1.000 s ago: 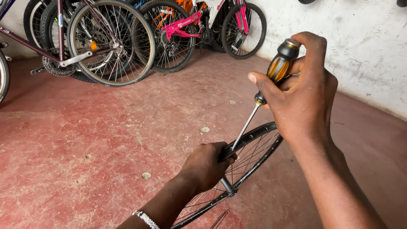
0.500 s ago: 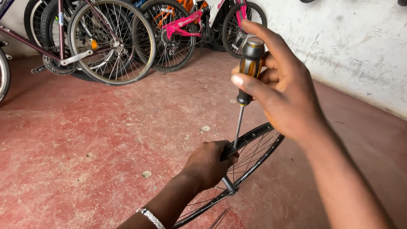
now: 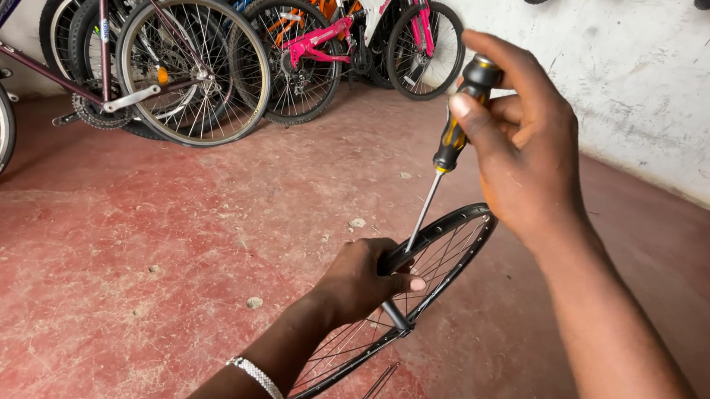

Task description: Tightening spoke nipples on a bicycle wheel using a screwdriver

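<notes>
Right hand (image 3: 526, 155) around screwdriver (image 3: 452, 139), tip seemingly at wheel rim (image 3: 455, 244)

screwdriver (image 3: 452, 139) tip hidden behind left hand (image 3: 360, 280), rim (image 3: 456, 235) lower arc behind forearm, bicycles (image 3: 186, 62) cropped

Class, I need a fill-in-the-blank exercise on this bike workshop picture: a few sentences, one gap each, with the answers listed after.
1. The right hand grips a ______ by its black and orange handle.
2. The left hand steadies the rim of a bare bicycle ______ that stands on the floor.
3. The floor is painted ______.
4. On the left wrist sits a beaded ______.

Missing words: screwdriver; wheel; red; bracelet
</notes>
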